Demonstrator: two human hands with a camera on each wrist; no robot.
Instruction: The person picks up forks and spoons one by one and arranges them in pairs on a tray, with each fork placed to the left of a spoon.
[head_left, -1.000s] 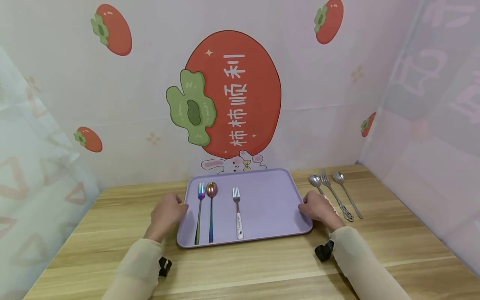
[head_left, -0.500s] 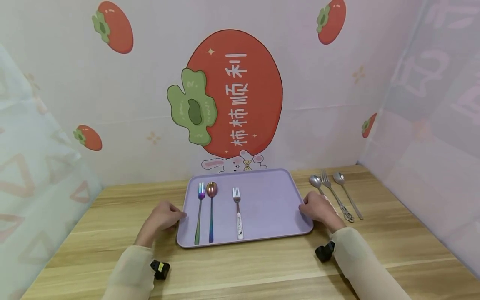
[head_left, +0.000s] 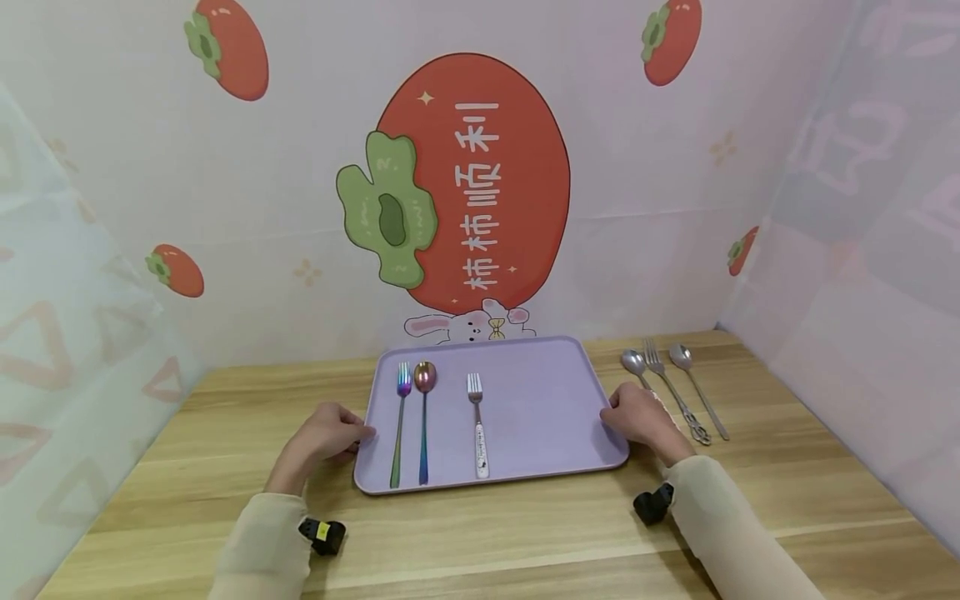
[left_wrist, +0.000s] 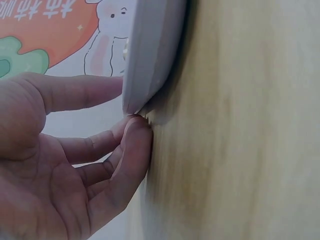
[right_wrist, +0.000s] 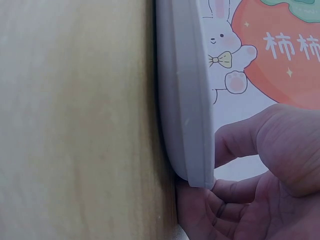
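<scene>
A lavender tray (head_left: 543, 417) lies on the wooden table. My left hand (head_left: 326, 432) pinches its left edge; in the left wrist view the thumb is at the rim and the curled fingers (left_wrist: 135, 150) are tucked against the underside. At the opposite edge, my right hand (head_left: 637, 417) grips likewise, its thumb (right_wrist: 235, 140) against the rim and its fingertips partly hidden beneath. On the tray lie a rainbow-coloured fork (head_left: 404, 387), a spoon (head_left: 425, 379) with a coppery bowl and blue-green handle, and a fork (head_left: 481, 442) with a white printed handle.
Right of the tray, close to my right hand, lie a silver spoon (head_left: 633, 361), a fork (head_left: 678, 400) with an ornate handle and another silver spoon (head_left: 682, 357). A persimmon-print wall covering (head_left: 262, 208) rises behind the table, with light-coloured sheets at both sides.
My left hand has slid a little nearer along the tray's left edge and its wrist has swung outward. The right hand keeps its grip; tray and cutlery stay in place.
</scene>
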